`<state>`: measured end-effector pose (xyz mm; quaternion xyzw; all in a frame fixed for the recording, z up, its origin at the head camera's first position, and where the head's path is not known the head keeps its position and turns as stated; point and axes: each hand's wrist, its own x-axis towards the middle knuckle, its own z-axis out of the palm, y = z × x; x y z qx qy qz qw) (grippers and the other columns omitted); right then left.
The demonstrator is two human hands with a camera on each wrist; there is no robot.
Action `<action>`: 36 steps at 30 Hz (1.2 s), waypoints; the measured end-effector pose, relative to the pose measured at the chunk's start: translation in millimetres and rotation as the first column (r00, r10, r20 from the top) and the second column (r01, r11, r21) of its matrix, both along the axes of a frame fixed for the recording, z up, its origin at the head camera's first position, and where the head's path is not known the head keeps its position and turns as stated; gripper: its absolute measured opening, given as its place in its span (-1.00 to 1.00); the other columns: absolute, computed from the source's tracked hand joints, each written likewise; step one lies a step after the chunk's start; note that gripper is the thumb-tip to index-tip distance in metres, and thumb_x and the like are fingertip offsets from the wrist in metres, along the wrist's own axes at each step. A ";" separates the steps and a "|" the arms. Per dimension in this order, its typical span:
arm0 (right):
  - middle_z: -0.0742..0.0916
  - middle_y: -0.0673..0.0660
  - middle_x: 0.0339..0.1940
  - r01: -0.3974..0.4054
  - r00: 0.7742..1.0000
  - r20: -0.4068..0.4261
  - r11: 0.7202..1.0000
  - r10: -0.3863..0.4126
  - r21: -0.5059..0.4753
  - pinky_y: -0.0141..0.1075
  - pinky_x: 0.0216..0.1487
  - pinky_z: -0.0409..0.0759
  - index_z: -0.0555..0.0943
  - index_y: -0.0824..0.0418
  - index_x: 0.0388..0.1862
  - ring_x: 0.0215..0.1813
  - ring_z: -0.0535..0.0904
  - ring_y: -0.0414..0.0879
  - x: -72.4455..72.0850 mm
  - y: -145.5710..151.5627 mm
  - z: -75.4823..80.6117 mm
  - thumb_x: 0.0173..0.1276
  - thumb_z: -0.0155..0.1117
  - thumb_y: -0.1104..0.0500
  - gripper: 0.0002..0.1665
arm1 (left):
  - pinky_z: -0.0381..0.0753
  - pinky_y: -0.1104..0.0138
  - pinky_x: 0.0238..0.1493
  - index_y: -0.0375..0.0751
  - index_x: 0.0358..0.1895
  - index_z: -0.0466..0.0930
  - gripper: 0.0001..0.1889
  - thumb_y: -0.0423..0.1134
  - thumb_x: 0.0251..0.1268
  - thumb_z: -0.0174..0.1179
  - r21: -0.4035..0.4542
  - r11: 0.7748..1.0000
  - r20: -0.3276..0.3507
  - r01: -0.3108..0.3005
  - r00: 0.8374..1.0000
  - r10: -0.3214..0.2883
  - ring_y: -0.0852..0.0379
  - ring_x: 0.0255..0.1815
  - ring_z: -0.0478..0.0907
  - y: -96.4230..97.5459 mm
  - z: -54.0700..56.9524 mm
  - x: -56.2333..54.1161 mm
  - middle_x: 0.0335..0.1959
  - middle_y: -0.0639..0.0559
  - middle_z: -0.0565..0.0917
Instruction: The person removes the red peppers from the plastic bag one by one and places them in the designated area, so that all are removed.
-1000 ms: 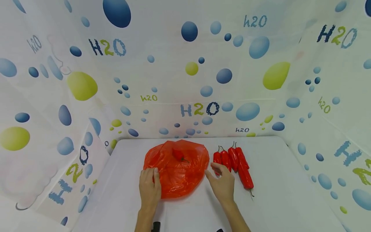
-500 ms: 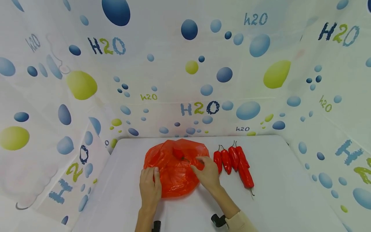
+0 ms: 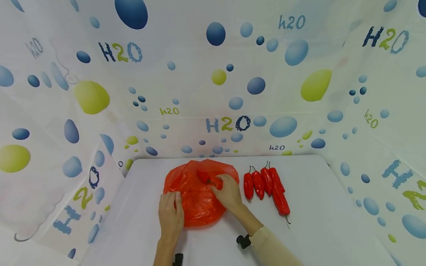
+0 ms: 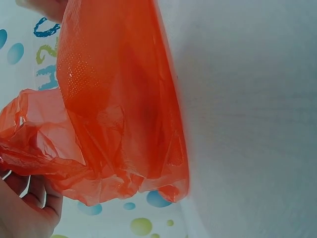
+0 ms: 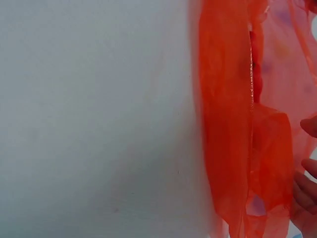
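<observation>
And here was the crux: the stemmed pepper [image 3: 202,176] lay inside the orange-red bag [image 3: 199,212], close to the far edge of the bench [image 3: 319,207] and a little left of its middle. Its long axis slanted, body toward the far left corner, green stem [image 3: 209,181] running toward the near right corner, straight at the right hand [image 3: 229,193]. That made the right hand the nearer of the two, reaching in over the bag's right side with thumb and fingers spread apart, a gap between them and the stem tip lined up with it; whether skin met stem, or brushed the plastic, could not be told. Across on the left, the left hand [image 3: 171,210] had its curled fingers clamped on the bag's rim, on the side facing the bench's left edge, with the pepper lying farther off and to its right. What stood in the way? Crumpled plastic, mostly, folds rising around the pepper on the far and left sides. Over toward the far right corner, just beside the bag and touching no hand, came the loose peppers [image 3: 257,184]: four side by side, stems to the far edge, and a fifth pepper [image 3: 281,203] nearer in, its stem pointing at the near edge, all of them outside the right hand's line to the stem.
</observation>
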<state>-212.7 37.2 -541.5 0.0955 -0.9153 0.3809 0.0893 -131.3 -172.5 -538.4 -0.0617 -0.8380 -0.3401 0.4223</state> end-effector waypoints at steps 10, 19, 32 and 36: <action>0.69 0.16 0.19 -0.075 0.996 0.059 0.992 0.069 0.098 0.00 0.26 0.61 0.57 0.23 0.30 0.20 0.60 0.07 -29.1 -25.9 -2.6 0.35 0.51 -0.02 -0.36 | 0.37 0.28 -0.11 -0.33 -0.22 0.66 -0.87 -0.40 0.54 0.15 0.010 1.000 0.030 -0.016 0.999 0.016 -0.03 -0.22 0.45 -3.8 -2.0 0.3 -0.35 -0.08 0.63; 0.65 0.12 -0.11 -0.080 0.987 0.146 0.992 0.066 0.097 -0.11 0.02 0.65 0.54 0.26 0.11 -0.06 0.55 0.04 -39.3 -39.4 -16.1 0.37 0.49 -0.07 -0.44 | 0.38 0.27 -0.11 -0.34 -0.23 0.65 -0.88 -0.42 0.53 0.15 0.012 1.000 0.014 -0.020 1.000 0.020 -0.06 -0.21 0.46 -5.1 -3.5 0.9 -0.35 -0.11 0.64; 0.56 -0.03 -0.68 -0.004 0.998 0.059 0.999 0.002 0.039 -0.26 -0.35 0.52 0.68 0.18 -0.33 -0.48 0.53 -0.09 -51.2 -43.5 -31.5 0.40 0.43 0.01 -0.74 | 0.36 0.36 -0.13 -0.29 -0.20 0.67 -0.89 -0.38 0.54 0.17 -0.006 1.000 0.033 -0.025 0.999 0.026 0.00 -0.22 0.46 -0.6 0.4 1.2 -0.33 -0.08 0.64; 0.58 -0.04 -0.64 0.006 0.999 0.038 0.999 -0.008 0.041 -0.21 -0.26 0.52 0.70 0.19 -0.29 -0.42 0.53 -0.06 -51.7 -44.6 -31.4 0.39 0.44 0.01 -0.74 | 0.36 0.37 -0.12 -0.29 -0.19 0.68 -0.90 -0.39 0.53 0.18 -0.013 0.999 0.027 -0.032 0.999 0.032 -0.01 -0.22 0.46 -0.3 3.4 2.7 -0.33 -0.07 0.64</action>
